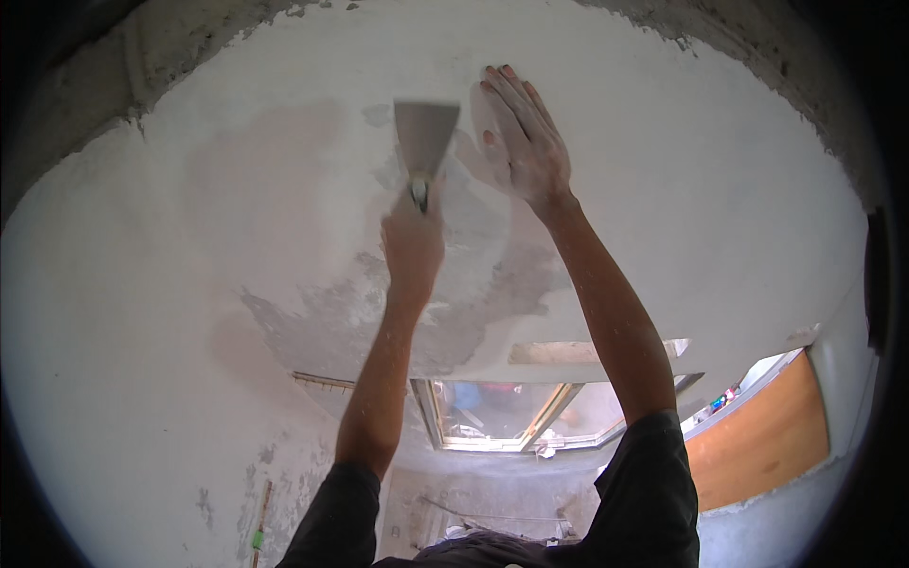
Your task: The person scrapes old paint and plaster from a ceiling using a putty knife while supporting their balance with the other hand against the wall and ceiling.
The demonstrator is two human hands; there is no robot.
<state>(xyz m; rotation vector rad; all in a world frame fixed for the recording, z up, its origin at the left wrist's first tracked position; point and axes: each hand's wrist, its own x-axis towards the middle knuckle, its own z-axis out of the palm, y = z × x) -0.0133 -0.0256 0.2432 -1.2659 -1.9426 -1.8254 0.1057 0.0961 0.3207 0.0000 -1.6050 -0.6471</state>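
My left hand [413, 245] grips the handle of a wide putty knife [426, 135], its flat metal blade pointing up the picture. The blade lies over a pale plastered surface [625, 177]; whether its edge touches cannot be told, as hand and blade are blurred. Grey, rough patches [454, 326] show through the white coat around my left forearm. To the right of the blade, my right hand [529, 145] is stretched out flat at the surface, back towards me and dusted white. It holds nothing.
Below the arms is a framed window [497, 415], with a recessed slot [554, 353] in the plaster above it. An orange-brown panel [763, 433] stands at the lower right. A thin strip with a green piece [258, 539] is at lower left. Bare grey concrete [170, 50] borders the plaster.
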